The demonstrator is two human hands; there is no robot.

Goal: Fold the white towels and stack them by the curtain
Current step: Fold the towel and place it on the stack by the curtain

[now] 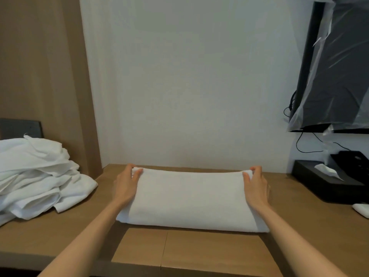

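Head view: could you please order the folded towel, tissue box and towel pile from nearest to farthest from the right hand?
1. Folded towel, pinched by the right hand.
2. Tissue box, to its right.
3. Towel pile, far left.

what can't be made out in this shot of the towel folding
Head view:
- Pile of towels: cut off by the left edge, so uncountable.
- Towel: top layer hides how many layers lie beneath.
- Left hand, right hand: fingers hidden behind the towel's far corners.
- Screen: covered by plastic wrap, cut by the right edge.
- White object: cut by the right edge, unidentifiable.
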